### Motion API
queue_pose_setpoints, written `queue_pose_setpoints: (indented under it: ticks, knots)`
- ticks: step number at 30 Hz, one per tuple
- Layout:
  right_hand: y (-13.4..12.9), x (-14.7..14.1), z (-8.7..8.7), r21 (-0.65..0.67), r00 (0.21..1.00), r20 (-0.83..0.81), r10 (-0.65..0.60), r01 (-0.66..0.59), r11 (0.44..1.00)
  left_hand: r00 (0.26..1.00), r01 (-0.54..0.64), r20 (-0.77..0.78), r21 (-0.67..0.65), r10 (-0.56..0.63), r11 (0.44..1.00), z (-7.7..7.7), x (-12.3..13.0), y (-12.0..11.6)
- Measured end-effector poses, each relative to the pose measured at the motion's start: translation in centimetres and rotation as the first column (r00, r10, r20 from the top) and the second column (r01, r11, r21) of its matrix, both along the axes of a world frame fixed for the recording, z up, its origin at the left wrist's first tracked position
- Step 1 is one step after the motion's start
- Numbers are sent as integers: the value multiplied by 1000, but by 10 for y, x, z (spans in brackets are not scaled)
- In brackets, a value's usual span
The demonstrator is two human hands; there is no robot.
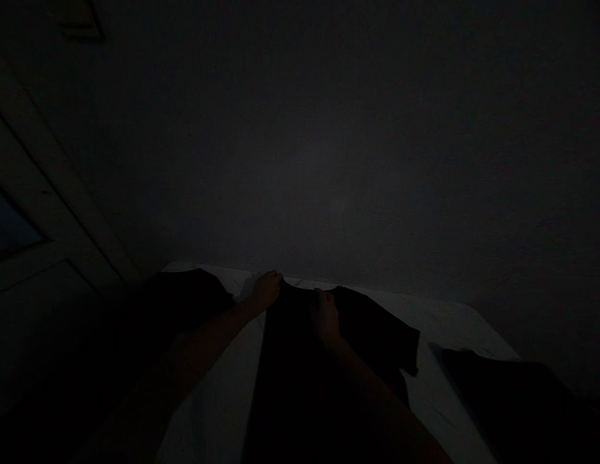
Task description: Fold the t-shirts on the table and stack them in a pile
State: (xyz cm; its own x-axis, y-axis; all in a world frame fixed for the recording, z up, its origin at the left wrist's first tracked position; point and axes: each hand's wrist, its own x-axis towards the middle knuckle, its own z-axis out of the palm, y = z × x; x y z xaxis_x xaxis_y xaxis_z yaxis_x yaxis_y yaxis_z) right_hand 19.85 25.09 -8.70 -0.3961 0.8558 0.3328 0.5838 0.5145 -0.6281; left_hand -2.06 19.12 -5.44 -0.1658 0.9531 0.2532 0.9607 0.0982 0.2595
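The view is very dark. A black T-shirt (290, 374) lies spread on a pale table (217, 399), its neckline towards the wall and a short sleeve (391, 328) out to the right. Along its left side runs a straight edge with no sleeve showing. My left hand (268, 289) is closed on the shirt's upper left corner. At the right part of the neckline, my right hand (327, 316) has its fingers bent and closed on the cloth. Fine finger detail is lost in the dark.
More dark cloth (183, 296) lies on the table's left end, and another dark piece (503, 380) lies at the right. A plain wall (329, 161) rises behind the table. On the left stands a panelled door (48, 200).
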Motion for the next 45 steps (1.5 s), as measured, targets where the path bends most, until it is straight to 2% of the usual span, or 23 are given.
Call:
queue_pose_setpoints:
  ticks: [2,3,5,7,8,10,14,17,21,26,30,34,37,40,43,45]
  knots:
    - [-6,1,5,100,999,29,-29,26,995,999,38,-29,-22,-39,999,-6,19,-17]
    - [-11,2,8,155,998,57,8,-17,988,997,61,-43,-33,-62,998,-10,27,-25]
    - [-25,5,12,236,968,161,190,-225,945,992,100,-67,-49,-103,994,-17,40,-39]
    - [-41,12,12,238,879,301,369,-444,864,988,111,-97,-70,-118,991,-24,46,-46]
    - [-49,16,11,217,830,365,421,-515,829,986,105,-119,-89,-116,990,-25,47,-48]
    - [-60,23,8,163,759,470,450,-576,801,981,80,-167,-133,-102,988,-25,48,-48]
    - [-68,34,10,74,698,578,424,-562,824,972,19,-227,-177,-60,984,-15,52,-49]
    - [-72,40,16,79,714,582,388,-525,848,971,5,-235,-153,-41,988,-11,63,-75]
    - [-94,54,18,106,723,559,407,-548,830,965,69,-245,-123,-98,990,-21,88,-151]
    - [-124,66,10,71,658,586,473,-623,779,959,100,-246,-166,-140,981,-35,120,-256]
    - [-130,66,6,31,635,608,476,-618,785,967,91,-219,-184,-131,979,-31,143,-321]
    - [-131,66,11,22,625,630,461,-608,794,974,85,-192,-183,-120,979,-26,164,-374]
    - [-143,70,24,60,648,620,441,-600,798,986,43,-151,-148,-65,988,-27,177,-402]
    - [-175,85,41,90,714,549,434,-567,819,993,22,-111,-77,-31,997,-34,187,-418]
    - [-227,110,51,-70,775,444,449,-470,880,995,1,-102,10,0,1000,-43,198,-424]
    - [-264,127,52,-236,781,386,491,-431,871,994,-27,-106,50,32,998,-48,203,-424]
